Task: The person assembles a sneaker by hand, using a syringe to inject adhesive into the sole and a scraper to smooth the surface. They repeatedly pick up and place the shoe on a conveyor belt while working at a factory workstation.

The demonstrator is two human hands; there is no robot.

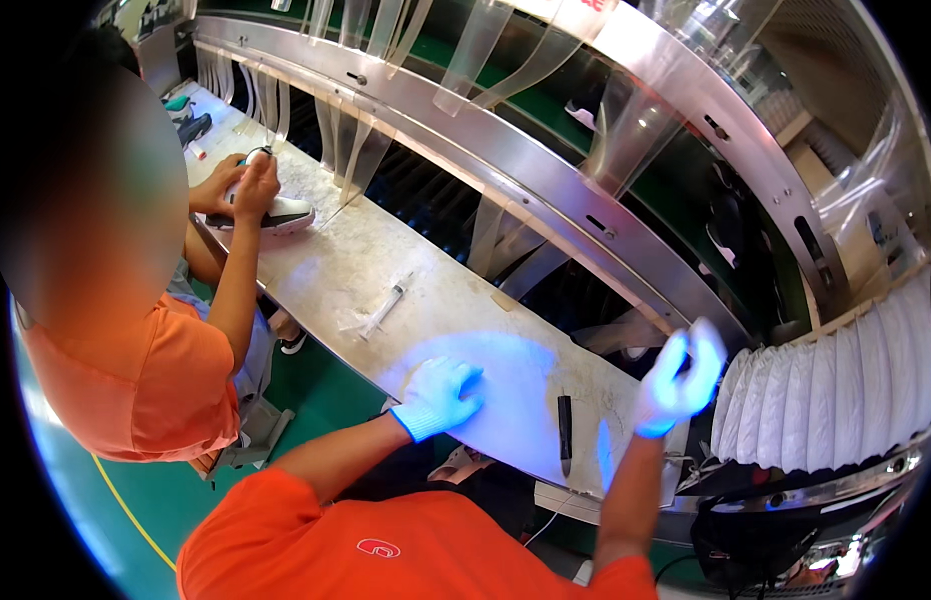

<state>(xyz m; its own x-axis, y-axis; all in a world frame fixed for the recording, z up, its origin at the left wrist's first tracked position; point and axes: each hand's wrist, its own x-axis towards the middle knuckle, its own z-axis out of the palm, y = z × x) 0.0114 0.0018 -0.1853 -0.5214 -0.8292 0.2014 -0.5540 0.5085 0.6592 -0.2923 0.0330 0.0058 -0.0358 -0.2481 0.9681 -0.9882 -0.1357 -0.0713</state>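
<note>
My left hand [441, 397], in a white knit glove lit blue, rests on the pale bench [466, 300] near its front edge. It lies open, thumb apart from the fingers, and holds nothing I can see. My right hand [682, 380], gloved the same way, is raised at the bench's right end, close to the dark opening of the machine. Its fingers are slightly blurred but spread, with nothing visible between them. Between my hands lies a slim black tool [565, 435], perhaps a cutter or pen. Beyond my left hand is a clear syringe [388, 305].
On my left a co-worker in orange holds a white and black shoe [286, 214] over the bench. A metal conveyor machine [546, 205] with clear hanging strips [471, 60] runs along the far side. A white corrugated duct [831, 380] stands at the right.
</note>
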